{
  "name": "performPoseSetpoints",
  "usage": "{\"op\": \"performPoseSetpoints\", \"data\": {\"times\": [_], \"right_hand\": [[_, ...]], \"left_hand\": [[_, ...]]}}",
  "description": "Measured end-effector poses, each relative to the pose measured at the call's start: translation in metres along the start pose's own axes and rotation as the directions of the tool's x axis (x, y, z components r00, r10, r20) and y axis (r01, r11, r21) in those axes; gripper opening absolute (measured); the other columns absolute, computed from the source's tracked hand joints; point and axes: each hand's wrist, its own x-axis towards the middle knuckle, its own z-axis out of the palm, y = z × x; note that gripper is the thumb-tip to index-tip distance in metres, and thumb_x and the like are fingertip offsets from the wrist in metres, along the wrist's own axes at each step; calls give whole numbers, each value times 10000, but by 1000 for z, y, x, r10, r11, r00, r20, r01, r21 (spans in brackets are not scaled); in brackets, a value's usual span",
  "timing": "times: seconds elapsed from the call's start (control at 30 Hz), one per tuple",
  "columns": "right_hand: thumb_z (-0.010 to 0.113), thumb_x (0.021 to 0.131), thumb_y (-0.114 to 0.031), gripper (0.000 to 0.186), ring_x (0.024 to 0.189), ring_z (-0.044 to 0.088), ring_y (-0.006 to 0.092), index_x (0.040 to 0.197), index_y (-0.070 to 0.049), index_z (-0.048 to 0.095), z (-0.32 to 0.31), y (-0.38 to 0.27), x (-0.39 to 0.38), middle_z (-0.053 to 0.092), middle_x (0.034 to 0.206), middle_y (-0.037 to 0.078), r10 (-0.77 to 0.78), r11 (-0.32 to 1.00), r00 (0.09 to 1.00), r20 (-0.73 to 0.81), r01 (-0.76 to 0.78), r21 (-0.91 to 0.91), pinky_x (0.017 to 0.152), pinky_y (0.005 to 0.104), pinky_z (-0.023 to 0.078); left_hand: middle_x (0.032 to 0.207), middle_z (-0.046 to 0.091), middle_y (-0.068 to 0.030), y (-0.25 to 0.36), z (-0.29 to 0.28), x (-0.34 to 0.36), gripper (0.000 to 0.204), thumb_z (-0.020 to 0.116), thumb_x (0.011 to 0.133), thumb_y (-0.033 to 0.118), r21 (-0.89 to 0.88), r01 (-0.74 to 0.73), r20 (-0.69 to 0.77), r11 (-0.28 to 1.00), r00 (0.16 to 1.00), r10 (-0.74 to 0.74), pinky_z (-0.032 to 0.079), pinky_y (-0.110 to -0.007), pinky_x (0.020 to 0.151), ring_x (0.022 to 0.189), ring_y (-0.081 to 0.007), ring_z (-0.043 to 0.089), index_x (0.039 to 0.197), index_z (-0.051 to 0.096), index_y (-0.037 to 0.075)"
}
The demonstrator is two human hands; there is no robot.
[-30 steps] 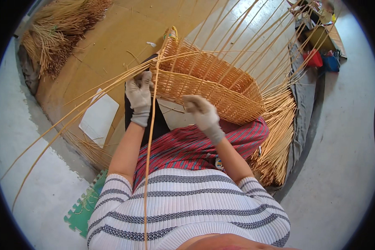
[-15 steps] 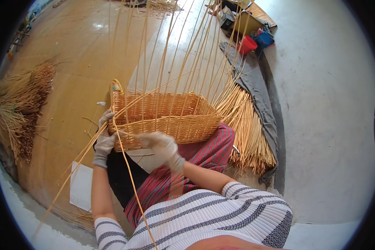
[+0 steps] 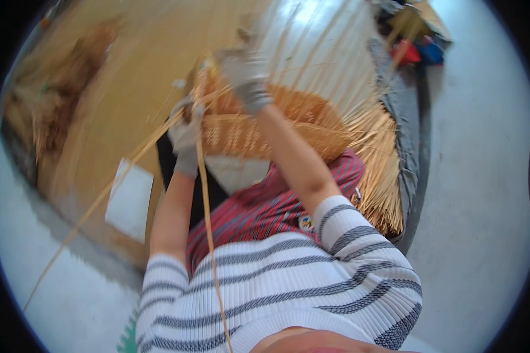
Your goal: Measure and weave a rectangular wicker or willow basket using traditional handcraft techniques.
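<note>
A tan wicker basket, rectangular and woven, rests on my lap, with long upright canes rising from it. My left hand, in a pale glove, is closed at the basket's left corner on a bundle of wicker strands that trails out to the lower left. One long strand hangs from that corner across my front. My right hand, also gloved, is raised above the basket's left part, among the upright canes. Motion smears its fingers, and whether it holds a cane I cannot make out.
A fan of loose wicker rods lies right of the basket beside a grey cloth. Darker bundled rods lie at the left. A white sheet is on the floor. Red and blue containers stand at the far right.
My right hand has risen from the basket's near side to above its left part. My left hand stays at the corner. The view has shifted, and the scene is blurred.
</note>
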Motion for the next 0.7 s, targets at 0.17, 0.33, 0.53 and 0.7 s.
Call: {"op": "performPoseSetpoints", "data": {"times": [0.17, 0.33, 0.53, 0.7], "right_hand": [[434, 1053, -165, 329, 757, 662, 123, 1370, -103, 496, -66, 18, -152, 671, 1030, 89, 737, 657, 648, -193, -620, 428, 538, 224, 498], [475, 1034, -161, 297, 726, 673, 155, 1308, -114, 578, -39, 12, -156, 689, 969, 91, 382, 913, 901, 207, -403, 69, 570, 280, 527], [536, 913, -141, 261, 1070, 653, 269, 1096, -110, 719, 3, 38, -92, 696, 1104, 141, 360, 880, 778, 514, -100, -465, 942, 403, 513], [434, 1018, -221, 314, 966, 696, 251, 1123, -68, 688, 16, 40, -80, 680, 1098, 187, 434, 836, 774, 461, -155, -526, 804, 394, 566]], "left_hand": [[1083, 602, -32, -9, 5, 5, 385, 746, 884, 78, 97, 111, -94, 989, 990, -102, 475, -278, 940, 1013, -120, 578, 1224, 566, 64], [1172, 611, -46, 3, 2, -9, 362, 650, 902, 51, 208, 47, -32, 977, 999, -41, 485, -300, 940, 1050, -149, 591, 1252, 560, 66], [1361, 564, -111, 24, 0, -8, 656, 795, 851, 161, 380, 101, 56, 919, 990, -131, 440, -325, 1063, 1238, -212, 547, 1402, 468, 22], [1259, 628, -146, 11, -7, -12, 545, 757, 900, 177, 478, 44, 16, 877, 998, -59, 483, -331, 983, 1118, -223, 619, 1351, 508, -2]]}}
